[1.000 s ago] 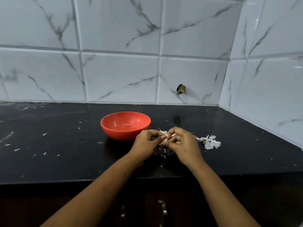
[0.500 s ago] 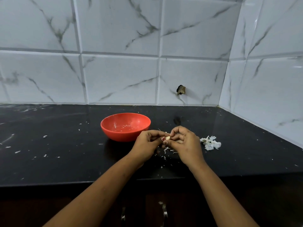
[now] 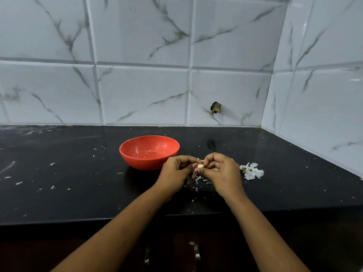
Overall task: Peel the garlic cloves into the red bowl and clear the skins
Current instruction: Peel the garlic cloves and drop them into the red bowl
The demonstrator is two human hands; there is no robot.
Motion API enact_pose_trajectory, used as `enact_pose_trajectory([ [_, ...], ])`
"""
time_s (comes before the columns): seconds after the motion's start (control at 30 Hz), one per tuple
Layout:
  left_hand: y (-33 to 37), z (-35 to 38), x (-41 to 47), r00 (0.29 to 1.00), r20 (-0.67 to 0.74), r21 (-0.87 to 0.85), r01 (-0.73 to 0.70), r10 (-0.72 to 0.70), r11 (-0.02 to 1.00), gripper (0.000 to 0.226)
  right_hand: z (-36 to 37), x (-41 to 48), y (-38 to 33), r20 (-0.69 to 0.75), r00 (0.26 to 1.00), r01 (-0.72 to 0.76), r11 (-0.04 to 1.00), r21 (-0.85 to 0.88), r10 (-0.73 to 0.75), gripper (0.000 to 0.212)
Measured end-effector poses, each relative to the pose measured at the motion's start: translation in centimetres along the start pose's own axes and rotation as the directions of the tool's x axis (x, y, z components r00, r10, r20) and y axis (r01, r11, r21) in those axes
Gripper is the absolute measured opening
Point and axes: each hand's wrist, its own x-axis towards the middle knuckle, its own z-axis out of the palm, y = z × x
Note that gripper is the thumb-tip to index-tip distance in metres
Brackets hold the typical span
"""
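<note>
A small pale garlic clove (image 3: 200, 165) sits between my two hands, just above the black counter. My left hand (image 3: 176, 172) pinches it from the left with curled fingers. My right hand (image 3: 221, 171) pinches it from the right, fingertips meeting the left hand's. The red bowl (image 3: 149, 152) stands directly left of and behind my left hand; only pale specks show inside it. A heap of white garlic skins (image 3: 251, 170) lies to the right of my right hand. Small skin flakes (image 3: 198, 178) lie under my hands.
The black counter (image 3: 78, 183) carries scattered white skin flecks, mostly at the left and near the front edge. White marble tiles form the back wall and the right wall (image 3: 324, 114), meeting in a corner. A dark hole (image 3: 215, 107) marks the back wall. Cabinet handles (image 3: 196, 254) show below.
A strip of skin that stuck out above the clove has come off; more flakes lie on the counter beneath my hands. Both hands stay in place beside the bowl.
</note>
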Motion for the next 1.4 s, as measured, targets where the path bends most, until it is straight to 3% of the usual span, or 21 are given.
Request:
enact_pose_trajectory([
  [0.2, -0.2, -0.1, 0.1, 0.999, -0.049, -0.006, 0.008, -0.008, 1.000, 0.020, -0.1, 0.1, 0.0, -0.032, 0.999, -0.012, 0.998, 0.057, 0.014, 0.022],
  [0.43, 0.0, 0.1, 0.1, 0.985, -0.154, 0.056, -0.064, 0.072, 0.996, 0.028, 0.1, 0.2, 0.6, -0.007, 0.989, -0.144, 0.983, 0.110, 0.146, 0.009],
  [0.63, -0.1, 0.1, -0.2, 0.944, -0.172, 0.340, -0.211, 0.282, 0.916, 0.031, 0.3, 0.1, 0.9, -0.055, 0.995, -0.090, 0.987, -0.131, 0.084, 0.017],
  [0.77, -0.2, 0.2, -0.7, 0.883, -0.109, 0.578, -0.317, 0.456, 0.752, 0.032, 0.2, 0.0, 1.2, -0.008, 0.995, 0.078, 0.847, -0.526, -0.097, 0.015],
  [0.87, 0.0, 0.3, -1.1, 0.853, -0.048, 0.692, -0.346, 0.519, 0.633, 0.032, 0.2, -0.1, 1.2, -0.005, 0.993, 0.097, 0.819, -0.566, -0.121, 0.016],
  [1.0, 0.2, 0.5, -1.3, 0.886, -0.028, 0.676, -0.324, 0.463, 0.662, 0.034, 0.3, -0.4, 1.1, 0.042, 0.988, 0.138, 0.742, -0.656, -0.146, 0.017],
  [1.13, 0.2, 0.3, -1.2, 0.868, -0.049, 0.627, -0.359, 0.495, 0.692, 0.031, 0.2, -0.3, 0.9, 0.048, 0.980, 0.173, 0.707, -0.686, -0.193, 0.018],
  [1.4, 0.2, 0.1, -1.0, 0.859, -0.046, 0.538, -0.409, 0.510, 0.737, 0.029, 0.1, -0.1, 1.0, -0.013, 0.986, 0.129, 0.816, -0.564, -0.165, 0.015],
])
